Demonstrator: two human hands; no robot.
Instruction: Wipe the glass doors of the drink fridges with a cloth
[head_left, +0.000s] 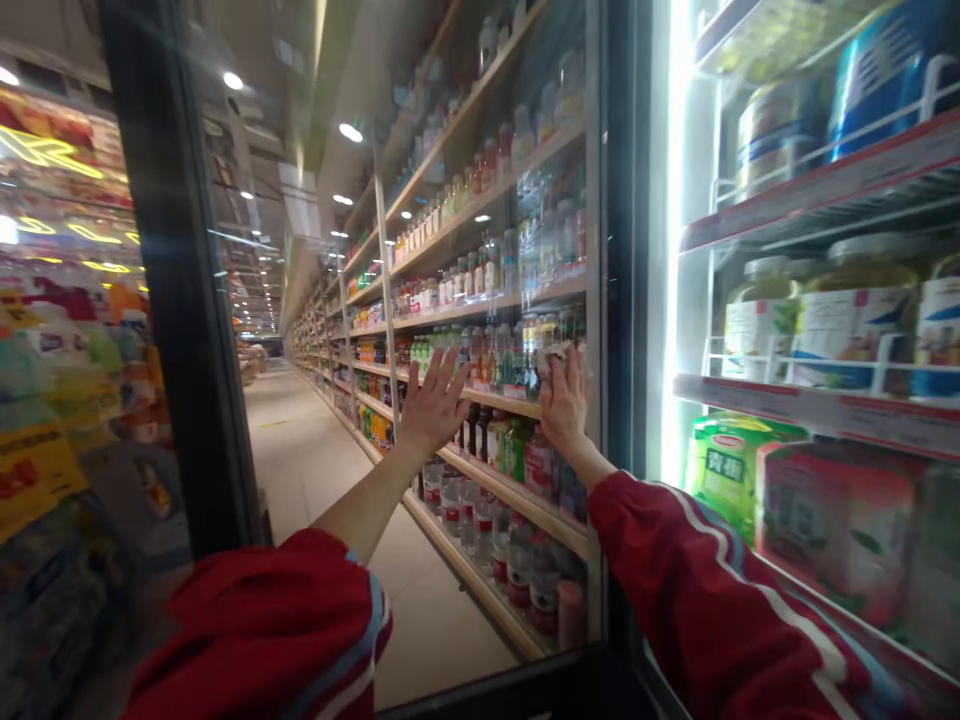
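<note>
A tall glass door (315,130) with a dark frame (161,290) stands in front of me. My left hand (430,402) is open, its fingers spread and the palm turned to the pane. To the right, my right hand (564,404) presses a crumpled pale cloth (553,356) against the glass near the frame's right side. The cloth shows at the fingertips, and the rest of it is hidden under the hand. Both forearms reach forward in red sleeves with white and blue stripes.
On the right is a lit cooler with wire-fronted shelves (810,405), jars (859,310), a large blue can (877,80) and green packaging (739,465). Shelves of bottles (480,520) and a pale aisle floor (300,440) show in the pane. Packaged goods (82,370) stand at left.
</note>
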